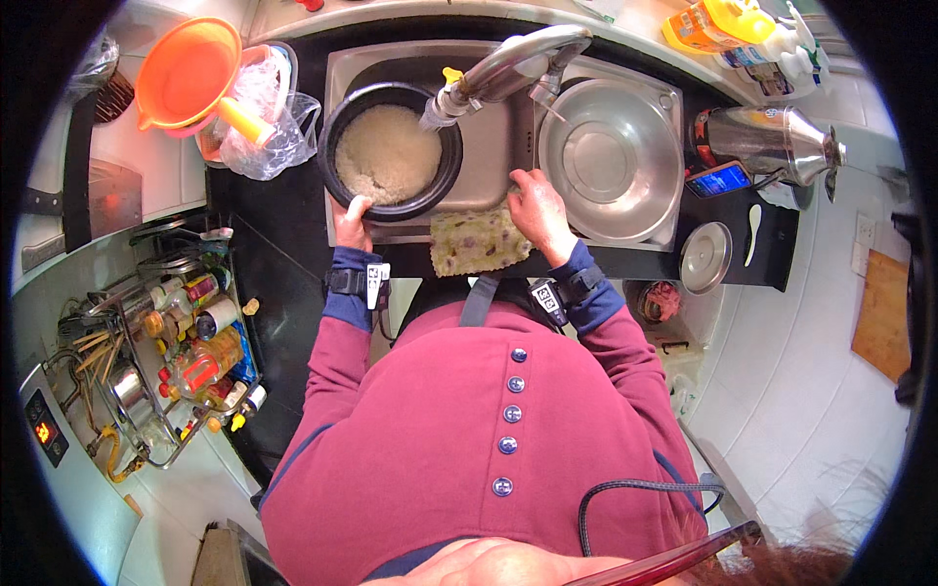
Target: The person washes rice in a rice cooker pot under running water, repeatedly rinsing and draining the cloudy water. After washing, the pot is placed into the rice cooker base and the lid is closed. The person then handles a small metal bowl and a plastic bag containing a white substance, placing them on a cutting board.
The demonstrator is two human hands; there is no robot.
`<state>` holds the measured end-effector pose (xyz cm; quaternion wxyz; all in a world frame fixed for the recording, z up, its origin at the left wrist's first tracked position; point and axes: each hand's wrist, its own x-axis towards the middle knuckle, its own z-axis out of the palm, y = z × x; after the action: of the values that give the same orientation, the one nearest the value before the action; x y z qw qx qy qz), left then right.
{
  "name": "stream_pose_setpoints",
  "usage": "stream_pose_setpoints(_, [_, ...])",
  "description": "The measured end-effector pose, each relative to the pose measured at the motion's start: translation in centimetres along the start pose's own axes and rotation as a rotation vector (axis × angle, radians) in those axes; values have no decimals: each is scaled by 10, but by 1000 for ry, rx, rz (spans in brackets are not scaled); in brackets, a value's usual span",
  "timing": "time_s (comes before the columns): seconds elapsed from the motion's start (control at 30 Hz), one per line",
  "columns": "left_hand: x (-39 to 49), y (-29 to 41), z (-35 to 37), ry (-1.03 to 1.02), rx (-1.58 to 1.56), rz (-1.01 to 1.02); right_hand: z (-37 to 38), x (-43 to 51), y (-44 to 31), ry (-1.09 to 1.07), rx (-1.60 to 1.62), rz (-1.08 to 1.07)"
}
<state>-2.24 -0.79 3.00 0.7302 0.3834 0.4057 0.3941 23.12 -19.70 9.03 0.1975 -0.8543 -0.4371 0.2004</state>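
Observation:
My left hand grips the near-left rim of a round black pot in the left sink basin. Whitish grains like rice lie inside it, partly under cloudy water. The faucet has a spout with a spray head above the pot's right side. My right hand, fingers curled, is at the front of the sink near the divider. It overlaps the right end of a patterned cloth draped over the sink's front edge; whether it grips anything is hidden. To its right, a large steel bowl fills the right basin.
An orange strainer and plastic bags stand left of the sink. Bottles crowd a rack at left. A steel thermos, smartphone, metal lid and white spoon are at right. Cleaner bottles stand behind.

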Motion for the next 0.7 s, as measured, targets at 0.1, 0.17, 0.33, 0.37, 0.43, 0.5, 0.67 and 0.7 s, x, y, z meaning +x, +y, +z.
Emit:
stream_pose_setpoints(0.1, [13,-12,-2,-32,-63,23,3,-1,-2,12,4,-41])
stream_pose_setpoints(0.17, [22,-19,-3,-6,-63,-23,3,1,-4,4,-4,-47])
stream_pose_setpoints(0.33, [33,-41,2,22,-156,-224,0,6,-11,-60,-45,-37])
stream_pose_setpoints(0.37, [31,-43,0,-41,-186,-282,-1,5,-12,-83,-61,-29])
stream_pose_setpoints(0.43, [21,-45,-6,-29,-190,-427,-4,4,-13,-50,-50,-60])
stream_pose_setpoints(0.5, [4,-49,-8,-57,-301,-474,-8,2,-13,-16,-50,-71])
stream_pose_setpoints(0.67, [-2,-54,-5,-69,-268,-443,-10,6,-17,-40,-28,-62])
stream_pose_setpoints(0.7, [-1,-55,-4,-93,-278,-437,-9,8,-19,-48,-1,-43])
